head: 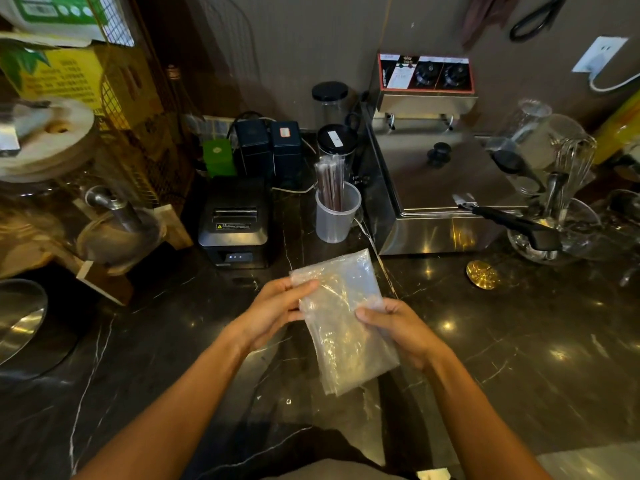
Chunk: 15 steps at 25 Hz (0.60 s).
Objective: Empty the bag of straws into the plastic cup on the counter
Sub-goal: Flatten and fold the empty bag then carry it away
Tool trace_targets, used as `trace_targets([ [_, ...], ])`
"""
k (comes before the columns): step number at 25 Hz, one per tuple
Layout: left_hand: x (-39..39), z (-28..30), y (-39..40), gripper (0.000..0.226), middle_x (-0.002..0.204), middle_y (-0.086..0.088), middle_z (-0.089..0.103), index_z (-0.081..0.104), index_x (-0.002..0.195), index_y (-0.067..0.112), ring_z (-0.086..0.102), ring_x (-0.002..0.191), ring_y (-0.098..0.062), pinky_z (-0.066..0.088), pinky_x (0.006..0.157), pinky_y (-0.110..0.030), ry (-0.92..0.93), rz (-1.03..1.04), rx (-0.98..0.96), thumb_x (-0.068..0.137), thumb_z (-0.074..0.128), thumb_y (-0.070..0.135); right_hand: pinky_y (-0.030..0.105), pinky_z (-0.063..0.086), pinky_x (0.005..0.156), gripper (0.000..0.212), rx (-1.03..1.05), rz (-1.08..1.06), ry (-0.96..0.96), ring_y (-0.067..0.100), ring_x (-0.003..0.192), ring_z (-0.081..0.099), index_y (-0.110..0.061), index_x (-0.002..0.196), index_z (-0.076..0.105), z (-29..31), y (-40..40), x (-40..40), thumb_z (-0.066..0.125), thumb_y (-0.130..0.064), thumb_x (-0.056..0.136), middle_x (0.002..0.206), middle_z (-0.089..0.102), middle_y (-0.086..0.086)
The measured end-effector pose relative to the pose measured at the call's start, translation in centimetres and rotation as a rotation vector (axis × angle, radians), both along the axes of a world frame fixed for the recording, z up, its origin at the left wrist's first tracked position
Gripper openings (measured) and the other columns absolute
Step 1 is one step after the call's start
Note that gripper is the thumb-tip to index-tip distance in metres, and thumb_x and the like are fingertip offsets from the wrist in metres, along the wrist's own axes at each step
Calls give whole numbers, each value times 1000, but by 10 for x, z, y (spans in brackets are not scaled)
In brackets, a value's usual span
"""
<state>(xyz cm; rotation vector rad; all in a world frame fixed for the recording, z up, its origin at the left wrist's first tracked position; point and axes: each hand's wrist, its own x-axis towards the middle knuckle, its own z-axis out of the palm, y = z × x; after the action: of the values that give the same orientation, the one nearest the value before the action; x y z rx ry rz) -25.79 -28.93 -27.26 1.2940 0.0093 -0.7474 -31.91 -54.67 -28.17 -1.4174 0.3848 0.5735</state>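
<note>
Now I have the limp, slippery bag [346,323] pinched by both edges, left hand [273,311] and right hand [398,332], near me; straws [330,183] stand in the far cup [336,221].

One head-worn wide-angle view, looking forward and down over the table [519,341].

The camera sits above the person's own forearms, close to the left hand [273,311] and right hand [398,332] at frame centre. It faces the back wall [311,46], and the wide lens bends the appliances and shelving at the edges. No second view shares the scene.
</note>
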Motion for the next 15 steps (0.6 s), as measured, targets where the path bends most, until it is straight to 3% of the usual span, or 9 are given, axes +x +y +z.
trace_targets([
  [7, -21, -21, -11, 42, 122, -13, 76, 66, 129, 8, 74, 114, -30, 56, 101, -51, 50, -66, 65, 94, 72, 28, 61, 55, 100, 31, 25, -170, 40, 42, 109, 74, 2, 119, 69, -5, 18, -5, 73, -14, 93, 117, 76, 23],
  [11, -17, -25, -10, 36, 115, -10, 79, 69, 124, 5, 77, 107, -26, 60, 96, -49, 11, -68, 185, 92, 75, 20, 56, 57, 99, 30, 67, -166, 45, 40, 107, 75, 0, 118, 71, -5, 16, -12, 71, -20, 95, 117, 76, 22],
  [15, -12, -27, -6, 30, 115, -13, 79, 70, 121, 3, 77, 107, -28, 62, 94, -46, 8, -26, 180, 97, 68, 21, 47, 60, 93, 24, 47, -146, 14, 34, 100, 77, -5, 103, 78, -8, 12, -15, 68, -27, 97, 109, 79, 20],
])
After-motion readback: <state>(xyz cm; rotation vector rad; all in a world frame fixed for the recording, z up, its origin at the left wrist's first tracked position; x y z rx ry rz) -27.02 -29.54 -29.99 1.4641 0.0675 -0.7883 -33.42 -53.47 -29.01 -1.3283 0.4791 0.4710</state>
